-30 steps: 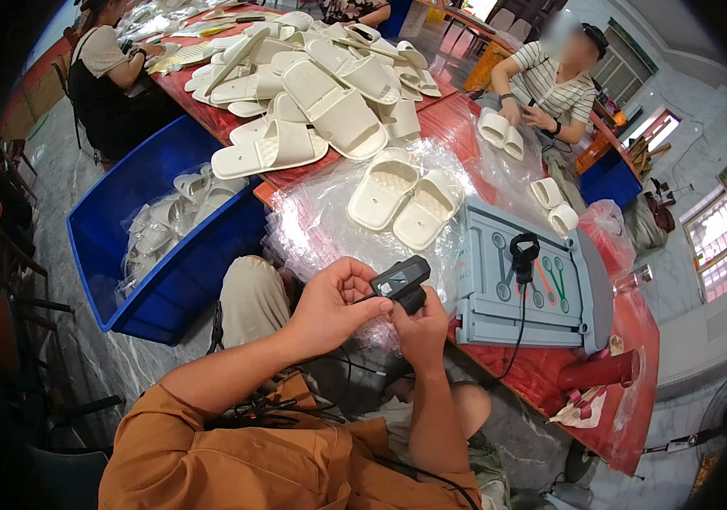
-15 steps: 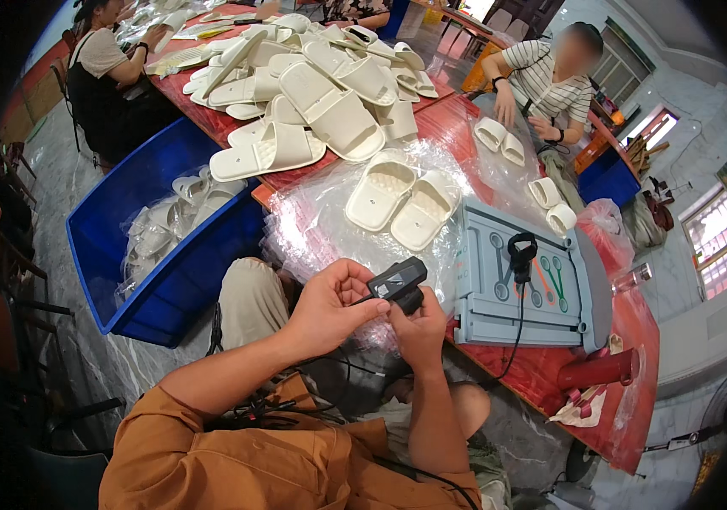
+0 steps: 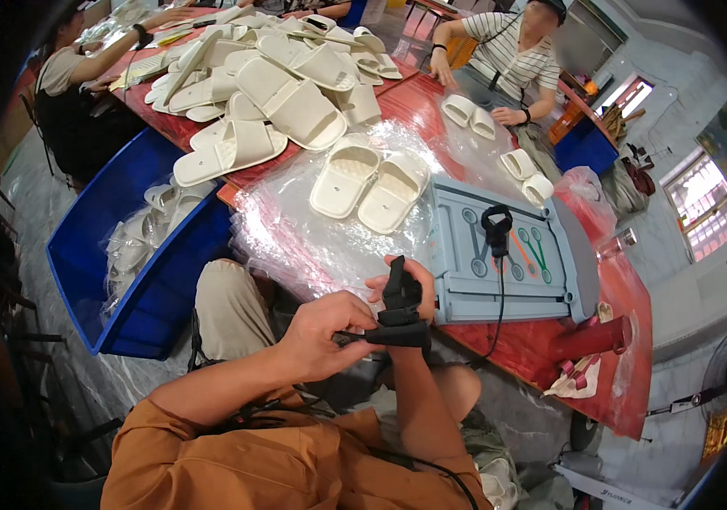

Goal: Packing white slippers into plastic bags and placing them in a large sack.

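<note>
Both hands pinch the black strap device [image 3: 399, 314] just off the worktop [image 3: 610, 289] edge, above your lap: left hand [image 3: 321, 336] grips its lower end, right hand [image 3: 401, 285] behind. Keep it steady, w/ cable slack.

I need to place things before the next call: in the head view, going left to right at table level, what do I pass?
Blue bin of slippers → left hand → black device held in both hands → grey tool tray with a black cable → red table's far right end.
</note>
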`<state>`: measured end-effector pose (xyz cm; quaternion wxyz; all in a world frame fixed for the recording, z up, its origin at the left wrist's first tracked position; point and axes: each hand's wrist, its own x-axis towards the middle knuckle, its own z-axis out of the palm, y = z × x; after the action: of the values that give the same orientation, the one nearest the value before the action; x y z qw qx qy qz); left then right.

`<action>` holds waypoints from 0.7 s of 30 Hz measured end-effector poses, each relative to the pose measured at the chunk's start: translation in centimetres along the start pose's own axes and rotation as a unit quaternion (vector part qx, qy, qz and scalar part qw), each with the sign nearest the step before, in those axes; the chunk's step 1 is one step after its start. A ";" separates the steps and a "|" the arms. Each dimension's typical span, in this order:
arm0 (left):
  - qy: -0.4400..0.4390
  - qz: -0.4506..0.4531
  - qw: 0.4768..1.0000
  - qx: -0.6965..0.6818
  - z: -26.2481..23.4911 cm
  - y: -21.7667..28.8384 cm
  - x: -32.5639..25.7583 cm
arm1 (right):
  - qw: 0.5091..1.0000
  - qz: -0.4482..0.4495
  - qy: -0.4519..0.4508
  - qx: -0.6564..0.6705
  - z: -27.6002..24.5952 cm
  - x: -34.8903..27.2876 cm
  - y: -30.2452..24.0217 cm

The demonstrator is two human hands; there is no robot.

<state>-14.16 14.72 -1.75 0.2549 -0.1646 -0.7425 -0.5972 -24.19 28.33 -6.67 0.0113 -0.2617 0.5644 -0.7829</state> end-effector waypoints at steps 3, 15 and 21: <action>-0.007 0.042 0.998 0.047 0.1 -0.4 -0.1 | 0.996 0.036 -0.008 -0.078 0.2 0.1 -0.3; 0.088 -0.137 0.987 0.007 -1.9 -1.0 -0.5 | 0.983 -0.011 -0.036 -0.177 1.3 0.2 -1.2; 0.087 -0.119 0.988 0.055 -2.5 -0.7 -0.4 | 0.986 0.026 -0.032 -0.159 1.4 0.1 -1.2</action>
<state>-13.76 12.20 -2.21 0.2548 -0.0084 -0.7631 -0.5939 -23.34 27.50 -5.23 0.0080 -0.2699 0.6876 -0.6740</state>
